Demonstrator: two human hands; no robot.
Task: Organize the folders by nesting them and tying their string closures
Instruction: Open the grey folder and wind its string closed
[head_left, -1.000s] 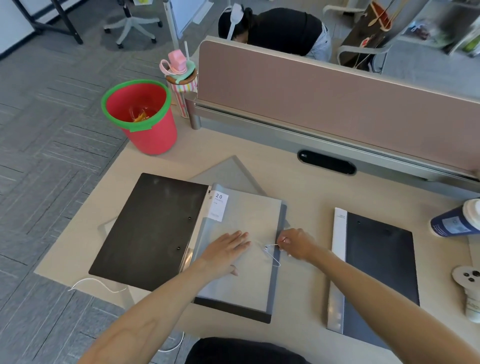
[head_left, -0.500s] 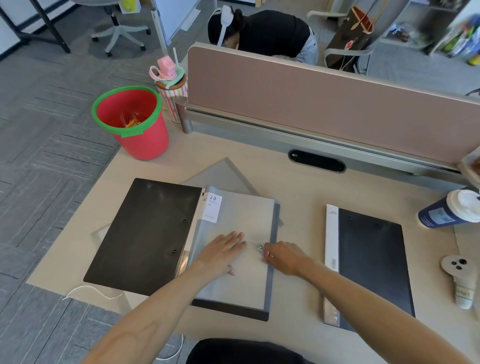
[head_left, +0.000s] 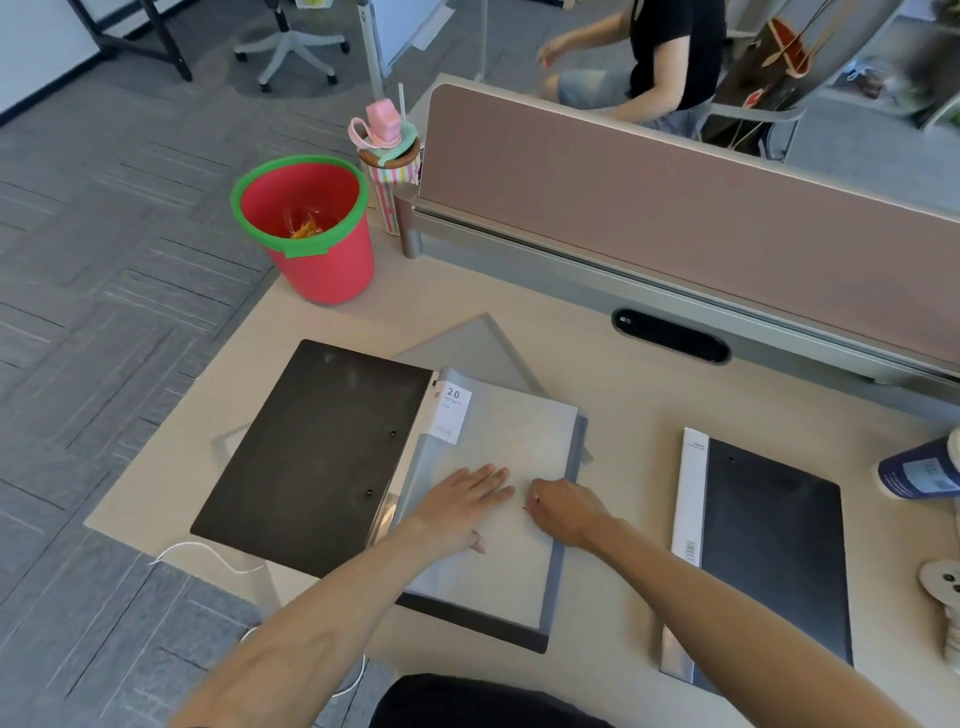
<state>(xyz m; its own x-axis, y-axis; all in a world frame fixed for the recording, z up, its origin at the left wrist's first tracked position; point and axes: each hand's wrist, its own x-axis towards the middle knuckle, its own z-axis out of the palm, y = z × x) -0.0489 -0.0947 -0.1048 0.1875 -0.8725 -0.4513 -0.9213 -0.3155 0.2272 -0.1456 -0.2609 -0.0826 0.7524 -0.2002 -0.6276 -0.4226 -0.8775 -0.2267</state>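
Note:
A grey translucent folder (head_left: 511, 431) with a "20" label lies on the open black folder (head_left: 317, 447), whose cover is spread to the left. My left hand (head_left: 460, 501) rests flat on the grey folder with its fingers apart. Close to its right, my right hand (head_left: 563, 506) is curled with fingertips pinched at the folder's string closure; the string itself is hidden under the fingers. Another grey folder (head_left: 478, 340) lies partly beneath these. A second black folder (head_left: 769, 551) with a white spine lies shut at the right.
A red bucket (head_left: 317, 234) with a green rim stands at the desk's far left corner beside a striped bottle (head_left: 387, 171). A pink divider (head_left: 675, 192) bounds the back; a person sits beyond it. A blue cup (head_left: 919, 470) and white controller (head_left: 948, 603) sit at the right edge.
My right hand has moved left from the folder's right edge toward my left hand, and the string loop seen earlier is now hidden. The camera has shifted; the person beyond the divider has sat up.

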